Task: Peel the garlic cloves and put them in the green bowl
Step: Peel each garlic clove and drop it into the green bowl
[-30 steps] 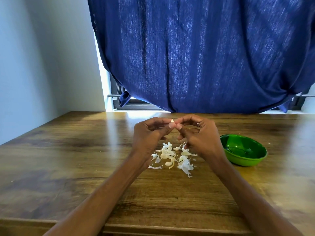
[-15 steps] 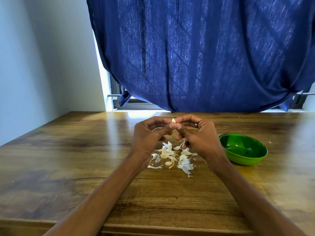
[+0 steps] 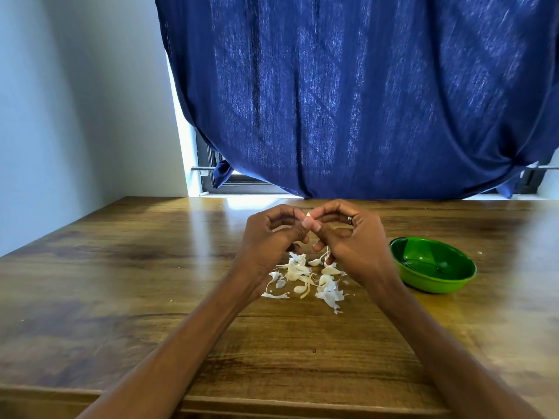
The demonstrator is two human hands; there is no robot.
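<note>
My left hand (image 3: 269,234) and my right hand (image 3: 354,237) meet above the wooden table (image 3: 151,282). Between their thumbs and forefingers they pinch one small garlic clove (image 3: 308,215); only its pale tip shows. Below the hands lies a heap of white garlic skins and several cloves (image 3: 308,276). The green bowl (image 3: 432,269) stands on the table to the right of my right hand. I see no cloves inside it.
A dark blue curtain (image 3: 363,95) hangs behind the table's far edge in front of a window. A pale wall (image 3: 75,101) stands on the left. The table's front edge runs along the bottom of the view.
The hands stay together on the clove. The right hand has turned slightly, so a ring on its finger shows now.
</note>
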